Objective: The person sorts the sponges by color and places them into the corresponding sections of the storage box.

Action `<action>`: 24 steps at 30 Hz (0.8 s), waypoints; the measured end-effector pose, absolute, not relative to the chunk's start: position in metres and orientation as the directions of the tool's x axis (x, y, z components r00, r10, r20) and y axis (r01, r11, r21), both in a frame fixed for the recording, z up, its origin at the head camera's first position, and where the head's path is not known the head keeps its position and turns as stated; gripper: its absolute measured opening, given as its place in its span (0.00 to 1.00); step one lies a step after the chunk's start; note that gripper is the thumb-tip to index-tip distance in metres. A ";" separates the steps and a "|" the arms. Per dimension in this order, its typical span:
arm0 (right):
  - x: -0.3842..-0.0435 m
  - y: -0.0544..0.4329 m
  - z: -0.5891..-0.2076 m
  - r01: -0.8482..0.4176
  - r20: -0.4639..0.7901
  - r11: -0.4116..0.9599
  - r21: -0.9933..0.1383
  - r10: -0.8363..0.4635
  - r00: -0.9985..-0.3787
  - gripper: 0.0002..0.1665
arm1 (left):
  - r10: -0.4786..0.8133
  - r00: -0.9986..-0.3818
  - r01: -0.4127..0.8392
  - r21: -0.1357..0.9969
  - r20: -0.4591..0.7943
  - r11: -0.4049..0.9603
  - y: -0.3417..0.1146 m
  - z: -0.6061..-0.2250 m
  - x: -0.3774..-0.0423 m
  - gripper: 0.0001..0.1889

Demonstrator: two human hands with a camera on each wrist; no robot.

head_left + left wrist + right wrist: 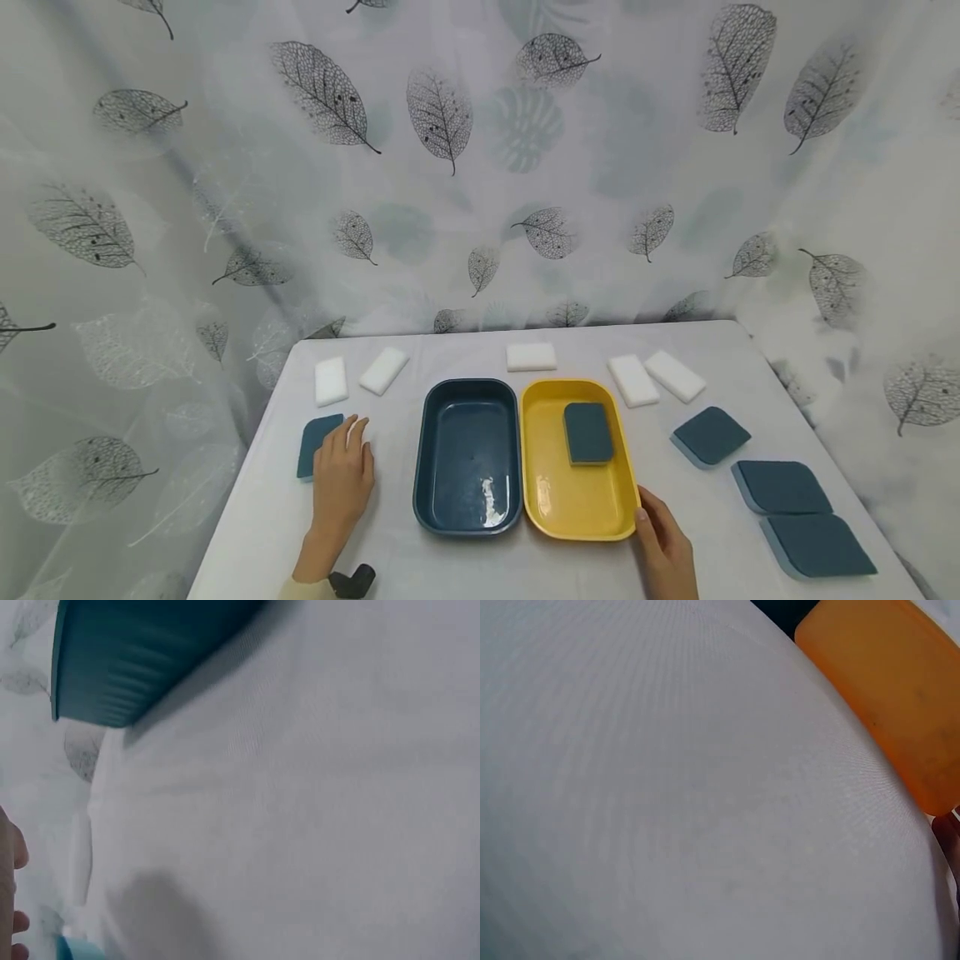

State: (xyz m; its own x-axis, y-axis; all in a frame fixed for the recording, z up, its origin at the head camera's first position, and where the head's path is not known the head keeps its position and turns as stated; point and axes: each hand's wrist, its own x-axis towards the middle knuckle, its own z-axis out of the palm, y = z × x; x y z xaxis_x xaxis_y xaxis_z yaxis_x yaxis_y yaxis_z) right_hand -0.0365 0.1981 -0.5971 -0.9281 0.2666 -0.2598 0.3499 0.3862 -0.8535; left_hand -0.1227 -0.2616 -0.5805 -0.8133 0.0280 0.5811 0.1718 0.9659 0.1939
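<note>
In the head view my left hand (343, 477) reaches over the right edge of a dark teal sponge (315, 446), its fingers loosely bent and partly covering it. My right hand (664, 543) is at the lower right corner of a yellow tray (551, 508), thumb and fingers right at the rim. Inside that tray lies another dark teal sponge (588, 432). A dark blue tray (468, 450) stands against the yellow one on its left. The left wrist view shows only a few fingertips (19, 847) at its left edge. The right wrist view catches the yellow tray's outer wall (885, 697).
White sponge blocks (531, 357) lie along the back of the white table, two on each side and one in the middle. On the right are three more dark teal sponges (711, 436). A leaf-patterned curtain (480, 183) hangs behind the table.
</note>
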 end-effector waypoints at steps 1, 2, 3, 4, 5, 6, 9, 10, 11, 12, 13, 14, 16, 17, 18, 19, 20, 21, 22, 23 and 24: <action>-0.037 0.198 -0.597 0.348 -0.257 0.386 -0.854 0.268 -0.929 0.39 | 0.018 -0.821 0.159 0.198 0.571 0.967 -0.265 -0.582 -0.123 0.23; -0.037 0.199 -0.598 0.341 -0.251 0.386 -0.857 0.267 -0.931 0.39 | 0.007 -0.829 0.144 0.201 0.559 0.969 -0.268 -0.584 -0.123 0.24; -0.037 0.198 -0.599 0.339 -0.247 0.388 -0.857 0.268 -0.931 0.39 | -0.004 -0.836 0.129 0.204 0.548 0.970 -0.271 -0.586 -0.123 0.25; -0.037 0.198 -0.599 0.331 -0.237 0.389 -0.860 0.270 -0.933 0.38 | -0.018 -0.845 0.111 0.208 0.534 0.972 -0.274 -0.587 -0.123 0.26; -0.037 0.198 -0.600 0.328 -0.232 0.389 -0.861 0.275 -0.933 0.38 | -0.033 -0.854 0.093 0.216 0.519 0.972 -0.277 -0.589 -0.123 0.26; -0.036 0.198 -0.600 0.324 -0.225 0.387 -0.863 0.279 -0.934 0.37 | -0.048 -0.863 0.074 0.219 0.503 0.973 -0.280 -0.590 -0.123 0.28; -0.036 0.197 -0.599 0.312 -0.208 0.393 -0.865 0.284 -0.936 0.36 | -0.097 -0.887 0.011 0.231 0.451 0.973 -0.288 -0.594 -0.123 0.32; -0.035 0.197 -0.599 0.313 -0.209 0.394 -0.864 0.285 -0.935 0.36 | -0.118 -0.896 -0.016 0.236 0.429 0.972 -0.291 -0.595 -0.123 0.34; -0.035 0.197 -0.599 0.315 -0.211 0.395 -0.863 0.285 -0.935 0.36 | -0.138 -0.901 -0.038 0.243 0.411 0.969 -0.293 -0.596 -0.122 0.35; -0.035 0.197 -0.598 0.314 -0.210 0.398 -0.862 0.284 -0.936 0.36 | -0.156 -0.905 -0.059 0.247 0.395 0.967 -0.296 -0.597 -0.122 0.36; -0.035 0.197 -0.598 0.318 -0.214 0.400 -0.860 0.283 -0.935 0.37 | -0.173 -0.909 -0.078 0.253 0.380 0.964 -0.299 -0.598 -0.122 0.37; -0.035 0.197 -0.598 0.317 -0.215 0.399 -0.860 0.279 -0.936 0.37 | -0.189 -0.910 -0.095 0.257 0.370 0.962 -0.301 -0.599 -0.122 0.38; -0.035 0.197 -0.598 0.324 -0.224 0.403 -0.856 0.277 -0.935 0.38 | -0.211 -0.914 -0.122 0.261 0.347 0.958 -0.305 -0.600 -0.121 0.38; -0.035 0.197 -0.597 0.321 -0.222 0.402 -0.858 0.273 -0.936 0.38 | -0.218 -0.915 -0.130 0.262 0.339 0.956 -0.307 -0.600 -0.122 0.39; -0.035 0.197 -0.598 0.324 -0.227 0.402 -0.856 0.272 -0.935 0.38 | -0.223 -0.918 -0.138 0.261 0.328 0.955 -0.308 -0.601 -0.122 0.38; -0.035 0.197 -0.597 0.330 -0.235 0.399 -0.855 0.270 -0.934 0.39 | -0.227 -0.921 -0.144 0.262 0.318 0.954 -0.309 -0.601 -0.121 0.38; -0.036 0.197 -0.597 0.332 -0.236 0.400 -0.854 0.271 -0.933 0.39 | -0.231 -0.924 -0.151 0.263 0.305 0.953 -0.310 -0.601 -0.121 0.38; -0.036 0.197 -0.597 0.334 -0.238 0.399 -0.854 0.272 -0.932 0.39 | -0.236 -0.927 -0.158 0.268 0.291 0.950 -0.310 -0.601 -0.121 0.38; -0.036 0.197 -0.598 0.334 -0.236 0.400 -0.853 0.275 -0.932 0.39 | -0.241 -0.931 -0.166 0.270 0.274 0.948 -0.310 -0.602 -0.121 0.37; -0.036 0.197 -0.598 0.330 -0.231 0.401 -0.855 0.275 -0.933 0.38 | -0.248 -0.934 -0.175 0.277 0.257 0.945 -0.310 -0.602 -0.121 0.37; -0.036 0.197 -0.599 0.327 -0.226 0.403 -0.855 0.277 -0.934 0.38 | -0.255 -0.937 -0.184 0.285 0.238 0.941 -0.309 -0.602 -0.121 0.36</action>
State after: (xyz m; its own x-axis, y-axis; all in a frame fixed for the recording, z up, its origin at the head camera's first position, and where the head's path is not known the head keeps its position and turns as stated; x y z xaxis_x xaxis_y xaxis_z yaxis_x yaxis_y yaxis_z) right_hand -0.0357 0.1971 -0.5985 -0.9338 0.2771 -0.2265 0.3269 0.4029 -0.8549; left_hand -0.1209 -0.3094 -0.6018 -0.9370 -0.2554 0.2383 -0.1841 0.9408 0.2846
